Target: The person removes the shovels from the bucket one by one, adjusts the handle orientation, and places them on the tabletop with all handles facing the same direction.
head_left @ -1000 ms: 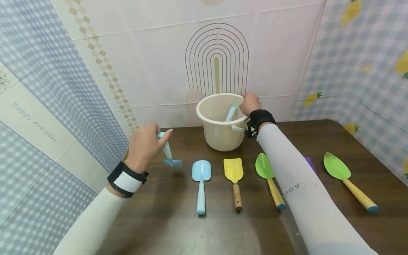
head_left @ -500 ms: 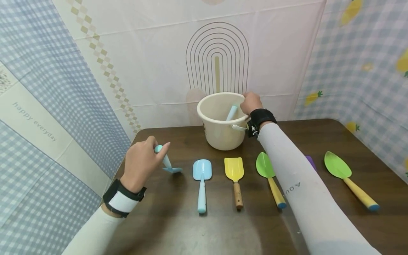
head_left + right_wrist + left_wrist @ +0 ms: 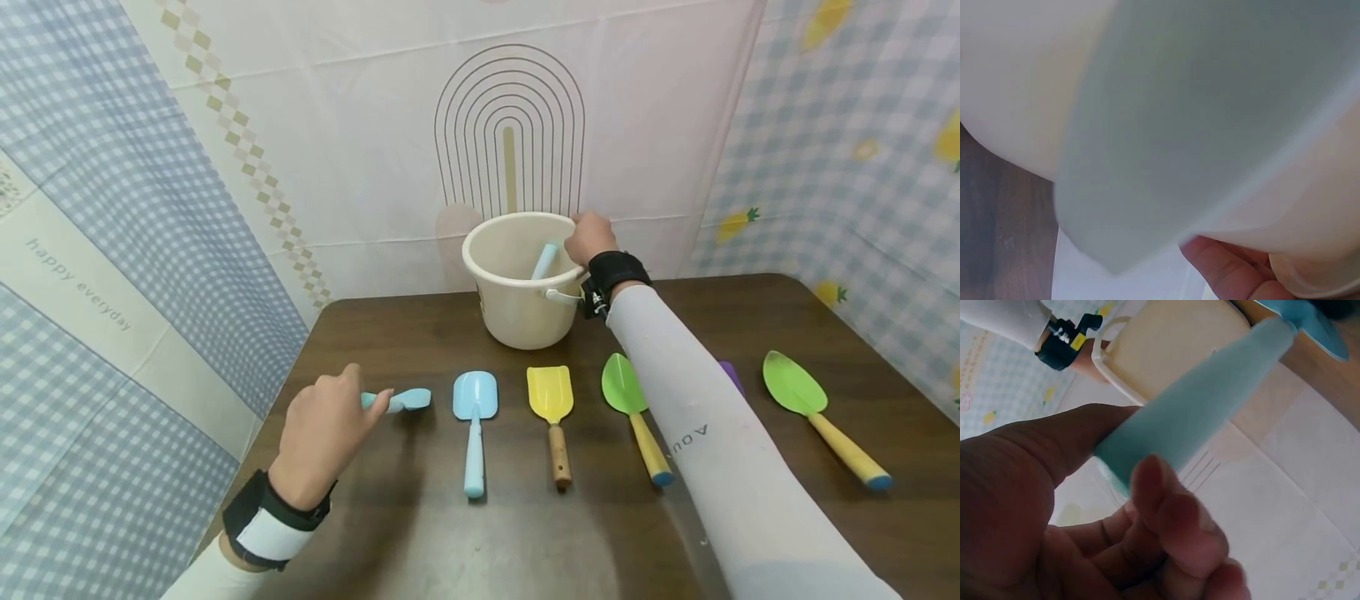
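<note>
My left hand [image 3: 318, 429] pinches a light blue hand tool over the left of the table. In the left wrist view its pale blue handle [image 3: 1200, 397] lies between thumb and fingertips, and part of a blue head [image 3: 1322, 328] shows at the far end. The head view does not settle the tool's exact kind. My right hand [image 3: 590, 239] grips the right rim of a cream bucket [image 3: 525, 317], which stands upright at the back. A light blue handle [image 3: 544, 262] leans inside it. In the right wrist view a large blurred grey-green shape [image 3: 1179, 125] covers much of the bucket.
On the brown table [image 3: 480, 558] lie a light blue scoop [image 3: 475, 396], a yellow shovel [image 3: 551, 393], a green trowel [image 3: 622, 383] and another green trowel [image 3: 795, 383]. A purple piece [image 3: 731, 375] shows behind my right sleeve. Curtains [image 3: 360, 150] hang behind.
My left hand has moved down and towards me with the light blue tool, which has tipped from upright to nearly level. My right hand stays on the bucket's rim.
</note>
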A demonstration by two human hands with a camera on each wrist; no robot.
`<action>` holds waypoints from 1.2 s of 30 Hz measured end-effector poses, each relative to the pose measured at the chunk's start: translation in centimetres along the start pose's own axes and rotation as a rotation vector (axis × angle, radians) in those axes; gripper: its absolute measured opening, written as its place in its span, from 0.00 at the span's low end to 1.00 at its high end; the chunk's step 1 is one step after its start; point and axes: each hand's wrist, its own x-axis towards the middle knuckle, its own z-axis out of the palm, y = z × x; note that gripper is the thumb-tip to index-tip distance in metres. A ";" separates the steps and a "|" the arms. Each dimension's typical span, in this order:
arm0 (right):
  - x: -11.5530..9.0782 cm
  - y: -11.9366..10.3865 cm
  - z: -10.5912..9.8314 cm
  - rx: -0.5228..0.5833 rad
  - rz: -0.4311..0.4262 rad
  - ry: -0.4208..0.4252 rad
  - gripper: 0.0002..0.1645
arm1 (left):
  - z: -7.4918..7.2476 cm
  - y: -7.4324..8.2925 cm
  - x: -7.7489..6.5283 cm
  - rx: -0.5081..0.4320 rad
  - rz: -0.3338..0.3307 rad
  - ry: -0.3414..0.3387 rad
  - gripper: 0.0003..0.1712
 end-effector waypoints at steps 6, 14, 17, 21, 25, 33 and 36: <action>0.1 0.2 0.0 0.010 -0.004 -0.001 0.31 | 1.0 0.5 -1.2 0.041 -0.035 -0.069 0.25; 0.6 0.4 0.0 0.015 -0.008 0.000 0.31 | 2.9 0.8 -1.9 0.054 -0.102 -0.308 0.19; 0.7 0.5 0.0 0.023 -0.004 -0.002 0.31 | 3.5 0.9 -2.0 0.042 -0.112 -0.366 0.20; 0.7 0.5 -0.1 0.023 -0.009 -0.004 0.31 | 4.3 1.2 -2.3 0.053 -0.105 -0.418 0.23; 0.5 0.4 -0.1 0.031 -0.012 -0.001 0.31 | 4.9 1.3 -2.7 0.055 -0.099 -0.482 0.24; 0.2 0.3 -0.1 0.032 -0.016 0.007 0.32 | 6.3 1.6 -3.3 0.024 -0.112 -0.567 0.28; 0.2 0.3 -0.1 0.034 -0.019 0.015 0.33 | 6.6 1.5 -3.6 0.029 -0.119 -0.569 0.28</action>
